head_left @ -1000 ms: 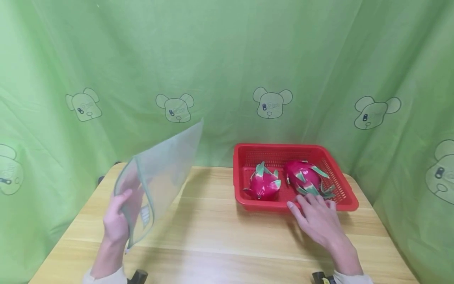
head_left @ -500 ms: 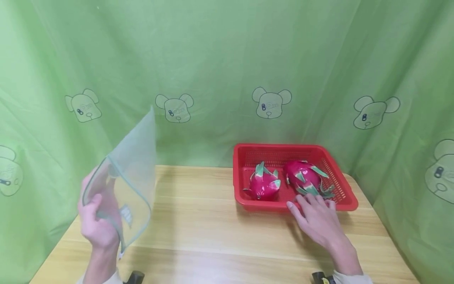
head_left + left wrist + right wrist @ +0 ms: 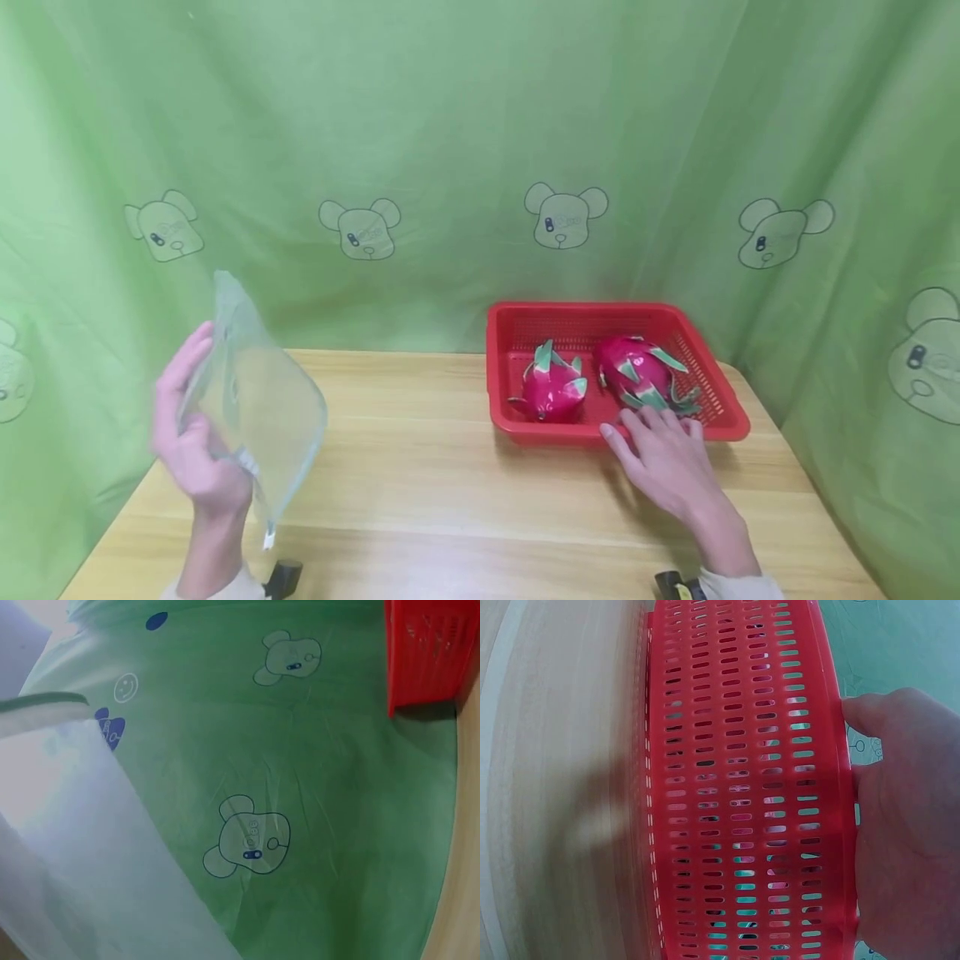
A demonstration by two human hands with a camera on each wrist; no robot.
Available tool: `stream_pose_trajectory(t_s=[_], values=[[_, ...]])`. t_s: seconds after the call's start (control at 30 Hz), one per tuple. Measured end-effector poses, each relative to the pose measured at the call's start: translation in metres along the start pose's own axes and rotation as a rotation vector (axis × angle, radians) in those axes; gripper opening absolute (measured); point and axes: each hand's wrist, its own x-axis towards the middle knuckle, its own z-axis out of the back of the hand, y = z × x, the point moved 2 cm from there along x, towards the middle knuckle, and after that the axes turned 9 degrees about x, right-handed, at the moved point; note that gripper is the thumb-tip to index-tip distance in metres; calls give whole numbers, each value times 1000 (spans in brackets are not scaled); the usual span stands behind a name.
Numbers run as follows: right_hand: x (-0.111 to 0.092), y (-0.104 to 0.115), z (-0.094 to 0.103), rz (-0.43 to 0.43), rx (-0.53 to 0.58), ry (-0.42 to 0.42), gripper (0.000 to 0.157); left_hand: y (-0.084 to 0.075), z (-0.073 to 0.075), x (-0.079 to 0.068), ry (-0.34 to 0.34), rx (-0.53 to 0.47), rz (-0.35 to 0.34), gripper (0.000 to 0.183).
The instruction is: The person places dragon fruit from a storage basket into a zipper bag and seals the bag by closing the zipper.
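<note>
The sheer bag [image 3: 281, 408] is held up in the L grip [image 3: 197, 450], on the L side over the counter [image 3: 420, 475]; its near edge is pinched btwn thumb & fingers, so the grip is clamped on it. Most of the bag is seen just R of the grip, w/ its top corner a bit above the fingertips & a small white tab [image 3: 268, 535] at the bottom corner. In the L wrist view the bag's pale fabric is lit brightly, w/ green edging along its top. The red basket [image 3: 555, 432] is set on the R side of the counter, well apart from the bag; its near rim is held by the R grip [image 3: 667, 467], thumb laid on the rim & fingers hooked over it, tips hidden. Inside, one dragon fruit [image 3: 553, 395] is placed toward the basket's L end, & the other dragon fruit [image 3: 636, 367] farther R, its leaves just beside the fingers; whether they're touched can't be told. Behind, a green curtain [image 3: 450, 108] w/ outlined animal heads is hung.
</note>
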Motion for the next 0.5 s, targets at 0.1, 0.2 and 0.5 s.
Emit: stream_pose_trajectory(t_s=[0.1,0.2,0.5], values=[[0,0,-1,-4,1,4,65,6,-5,-1,38,141,-44,61],[0,0,-2,-7,4,3,65,16,-9,-2,87,216,-57,59],[-1,-1,-2,-11,-1,-5,65,51,-18,-10,202,423,-64,55]])
